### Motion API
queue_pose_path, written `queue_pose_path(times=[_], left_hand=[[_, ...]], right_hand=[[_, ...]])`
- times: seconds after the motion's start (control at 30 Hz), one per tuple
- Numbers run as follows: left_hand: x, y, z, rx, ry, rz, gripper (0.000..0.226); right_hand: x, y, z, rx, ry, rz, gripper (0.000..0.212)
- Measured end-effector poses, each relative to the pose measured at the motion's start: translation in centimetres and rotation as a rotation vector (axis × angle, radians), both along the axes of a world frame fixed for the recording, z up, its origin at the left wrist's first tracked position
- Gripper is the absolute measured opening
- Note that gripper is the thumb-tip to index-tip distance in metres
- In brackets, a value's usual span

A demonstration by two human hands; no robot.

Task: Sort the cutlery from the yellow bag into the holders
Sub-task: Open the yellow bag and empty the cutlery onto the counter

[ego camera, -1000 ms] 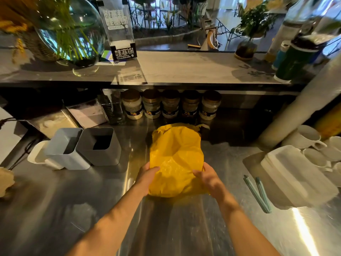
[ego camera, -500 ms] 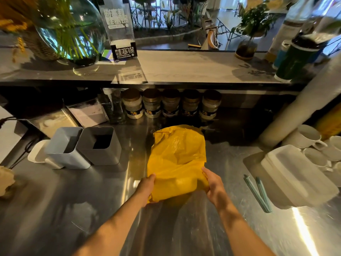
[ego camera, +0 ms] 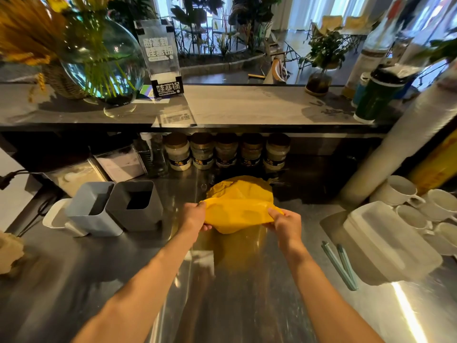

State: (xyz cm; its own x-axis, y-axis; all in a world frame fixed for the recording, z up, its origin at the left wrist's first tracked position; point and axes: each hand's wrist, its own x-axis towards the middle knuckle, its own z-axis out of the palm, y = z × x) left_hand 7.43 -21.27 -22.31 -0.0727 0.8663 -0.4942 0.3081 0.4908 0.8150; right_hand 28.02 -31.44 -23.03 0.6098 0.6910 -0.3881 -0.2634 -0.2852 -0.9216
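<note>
Both forearms are reaching forward over the steel tabletop [ego camera: 74, 280], converging on the yellow bag [ego camera: 239, 209] that is lying at the middle of it, just in front of a row of jars [ego camera: 226, 152] under the raised shelf. The left hand [ego camera: 195, 216] is gripping the bag's near left edge, knuckles up, fingers curled under the plastic. The right hand [ego camera: 286, 224] is pinching the near right edge, with the thumb on top and the fingers folded beneath. Between the two hands the near edge of the bag is being held off the surface, while its far part is resting on the steel. No cutlery is showing outside the bag. Well to the left, the holders are standing side by side: a light grey holder [ego camera: 94, 209] and a dark grey holder [ego camera: 137, 206], touching each other, both upright with open tops.
</note>
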Motion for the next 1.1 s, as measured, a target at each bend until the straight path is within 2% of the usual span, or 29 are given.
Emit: queue_pose_path(times=[0.17,0.3,0.4,0.5,0.67,0.73,0.77,0.87,0.97,1.03,1.1], left_hand=[[0.5,0.3,3.3,0.077,0.060,-0.022,0.028],[0.9,1.0,4.1,0.162,0.021,-0.002,0.037],[1.2,1.0,4.8,0.198,-0.010,0.018,0.040],[1.4,0.8,5.8,0.263,0.063,0.017,0.037],[1.4,1.1,5.9,0.298,0.067,0.042,0.036],[1.4,1.3,6.5,0.324,-0.005,0.043,0.031],[1.4,1.4,6.9,0.351,-0.049,0.036,0.028],[1.4,2.1,7.5,0.362,-0.115,0.032,0.030],[1.3,2.8,7.1,0.238,-0.137,0.044,0.038],[1.1,3.1,6.7,0.248,-0.203,0.006,0.037],[0.8,3.2,6.3,0.270,-0.272,-0.090,0.039]], right_hand=[[0.1,0.2,2.7,0.033,-0.170,-0.056,0.030],[0.4,0.1,4.8,0.074,-0.278,-0.074,0.035],[0.6,0.2,5.6,0.095,-0.307,-0.045,0.040],[0.8,0.2,6.5,0.126,-0.317,-0.067,0.041],[0.8,0.5,7.0,0.158,-0.288,-0.089,0.025],[1.0,0.8,7.3,0.235,-0.215,-0.064,0.011],[1.1,0.9,7.5,0.290,-0.159,-0.040,0.011],[1.7,1.4,6.7,0.332,-0.093,0.066,0.053],[1.7,1.5,5.4,0.223,-0.117,0.253,0.073],[1.7,1.5,4.6,0.164,-0.197,0.324,0.064],[1.2,1.7,4.7,0.134,-0.244,0.317,0.029]])
